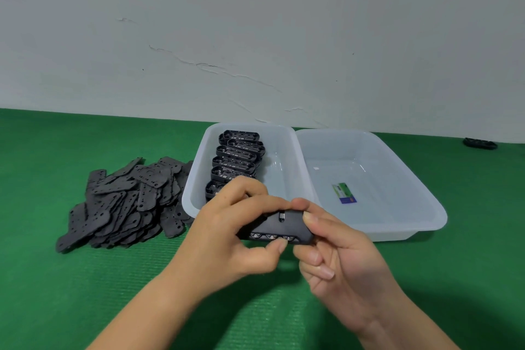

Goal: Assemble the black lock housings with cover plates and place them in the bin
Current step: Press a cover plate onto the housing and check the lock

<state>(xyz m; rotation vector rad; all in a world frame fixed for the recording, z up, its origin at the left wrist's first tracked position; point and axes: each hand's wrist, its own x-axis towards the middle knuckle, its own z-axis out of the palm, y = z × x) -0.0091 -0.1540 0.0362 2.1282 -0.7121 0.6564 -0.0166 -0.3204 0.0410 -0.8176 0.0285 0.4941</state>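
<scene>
1. The left hand grips a black lock housing from its left end, fingers curled over the top edge and the thumb pressed beneath, near the row of small dials on its lower edge.
2. The right hand pinches the same housing at its right end, forefinger on the top edge and thumb under the corner; its other fingers curl loosely into the palm.
3. The housing is held in the air above the green mat, just in front of the near edge of the left bin.
4. That left bin, translucent white, holds a row of open black lock housings stacked along its left wall, running from its far end towards the near one.
5. The right bin stands touching the left one, side by side; a small green and blue label lies on its floor.
6. A heap of flat black cover plates lies on the mat just left of the left bin, some plates touching its wall.
7. A lone black part lies at the mat's far right edge, by the wall.
</scene>
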